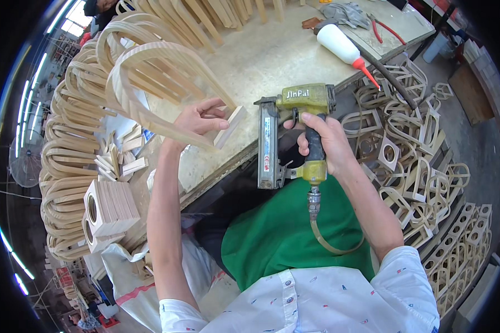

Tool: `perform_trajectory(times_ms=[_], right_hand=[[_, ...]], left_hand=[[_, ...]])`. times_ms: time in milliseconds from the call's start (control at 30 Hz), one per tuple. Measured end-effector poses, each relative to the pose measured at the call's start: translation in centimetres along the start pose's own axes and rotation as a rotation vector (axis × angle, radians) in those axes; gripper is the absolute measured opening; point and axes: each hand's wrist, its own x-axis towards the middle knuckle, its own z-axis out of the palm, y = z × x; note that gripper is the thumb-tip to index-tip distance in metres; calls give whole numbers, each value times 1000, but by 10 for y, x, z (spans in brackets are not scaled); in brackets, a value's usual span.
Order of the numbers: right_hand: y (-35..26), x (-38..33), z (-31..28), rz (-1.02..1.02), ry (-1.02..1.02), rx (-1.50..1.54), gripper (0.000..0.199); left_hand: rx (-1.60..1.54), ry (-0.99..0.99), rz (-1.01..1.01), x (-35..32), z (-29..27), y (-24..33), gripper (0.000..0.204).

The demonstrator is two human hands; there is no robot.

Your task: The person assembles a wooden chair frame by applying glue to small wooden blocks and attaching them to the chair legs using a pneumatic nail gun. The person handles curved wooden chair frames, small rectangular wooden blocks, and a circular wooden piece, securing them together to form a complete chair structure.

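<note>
My left hand is closed at the open end of a U-shaped bent-wood frame. Thumb and fingers grip a short wooden crosspiece lying between the frame's two ends. The arch of the frame tilts up and to the left above the bench. My right hand is wrapped round the black grip of a yellow-green pneumatic nail gun. Its silver magazine stands on the left side, a short gap away from the crosspiece. An air hose runs from the handle's bottom fitting across the green apron.
Bent frames line the left side of the workbench. Near them lie wood strips and stacked pieces with round holes. A white glue bottle, red-handled pliers and grey gloves occupy the far right. Assembled frames cover the right-hand floor.
</note>
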Motion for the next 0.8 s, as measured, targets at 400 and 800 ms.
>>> perform_trajectory(times_ms=[400, 800], right_hand=[[-65, 130, -4, 113, -38, -359, 34], [-71, 120, 50, -657, -249, -1527, 37]], left_hand=[[254, -75, -35, 14, -1, 16, 65], [150, -23, -70, 9, 10, 2, 55]])
